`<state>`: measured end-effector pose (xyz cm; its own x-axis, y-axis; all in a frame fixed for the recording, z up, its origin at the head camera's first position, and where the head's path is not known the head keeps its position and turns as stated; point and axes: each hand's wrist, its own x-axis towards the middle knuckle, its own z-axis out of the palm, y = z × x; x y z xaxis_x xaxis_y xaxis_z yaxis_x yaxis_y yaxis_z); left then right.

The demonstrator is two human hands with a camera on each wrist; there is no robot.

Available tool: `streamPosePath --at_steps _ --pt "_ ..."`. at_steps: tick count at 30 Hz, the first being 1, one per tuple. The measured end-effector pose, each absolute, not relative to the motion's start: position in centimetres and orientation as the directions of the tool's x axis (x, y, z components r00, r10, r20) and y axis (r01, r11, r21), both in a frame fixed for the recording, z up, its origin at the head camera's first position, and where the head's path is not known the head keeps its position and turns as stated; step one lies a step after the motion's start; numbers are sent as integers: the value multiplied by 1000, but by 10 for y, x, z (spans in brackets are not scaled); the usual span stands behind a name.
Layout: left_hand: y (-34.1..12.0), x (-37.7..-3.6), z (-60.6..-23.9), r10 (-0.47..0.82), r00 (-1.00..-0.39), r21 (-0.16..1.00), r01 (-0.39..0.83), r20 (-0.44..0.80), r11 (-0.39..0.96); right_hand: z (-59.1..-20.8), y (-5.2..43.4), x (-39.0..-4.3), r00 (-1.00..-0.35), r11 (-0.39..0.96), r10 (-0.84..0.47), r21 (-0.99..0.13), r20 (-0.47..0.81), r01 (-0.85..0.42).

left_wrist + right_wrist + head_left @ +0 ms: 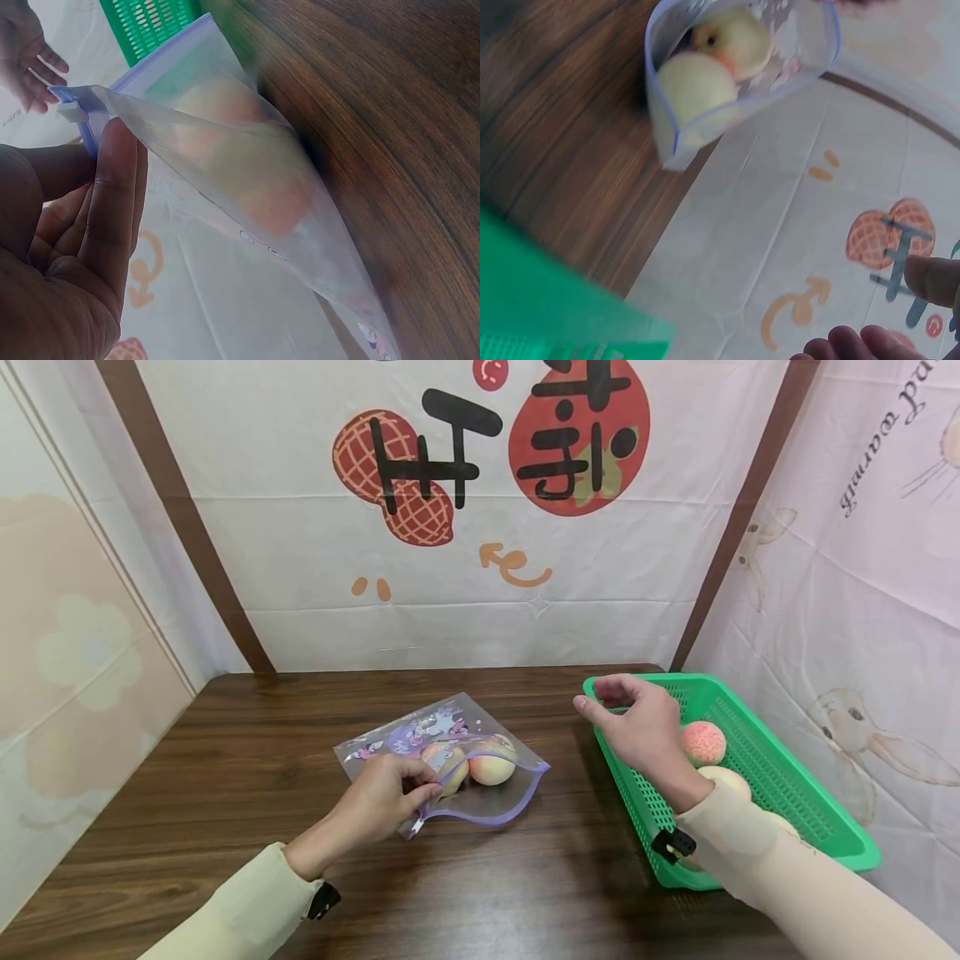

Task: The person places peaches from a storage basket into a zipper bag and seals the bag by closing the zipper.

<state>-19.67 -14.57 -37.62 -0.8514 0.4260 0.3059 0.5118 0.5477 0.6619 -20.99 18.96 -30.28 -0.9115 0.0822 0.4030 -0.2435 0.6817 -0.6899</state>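
My left hand (386,797) pinches the rim of a clear zip bag (516,802) between thumb and fingers, close by its white slider (73,112). Two pale yellow peaches with a red blush lie inside; one peach (492,762) shows plainly, and the fingers partly cover the other peach (448,760). From the right wrist, the bag's mouth with its purple zip edge gapes wide. Over the near-left rim of a green basket (813,781) hovers my right hand (641,722), thumb apart from loosely bent fingers, with nothing in it.
Inside the basket are a pink speckled round fruit (703,743) and several pale fruits (726,781), partly hidden by my right forearm. Bag and basket stand on a dark wooden table (247,777). A printed white cloth (465,627) hangs behind it, with more cloth at both sides.
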Motion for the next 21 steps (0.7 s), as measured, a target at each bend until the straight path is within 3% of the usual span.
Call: streamPosePath --at_steps 21 --pt "-148 -196 -375 407 -880 722 446 246 529 -308 249 -235 -934 737 176 -671 311 -85"
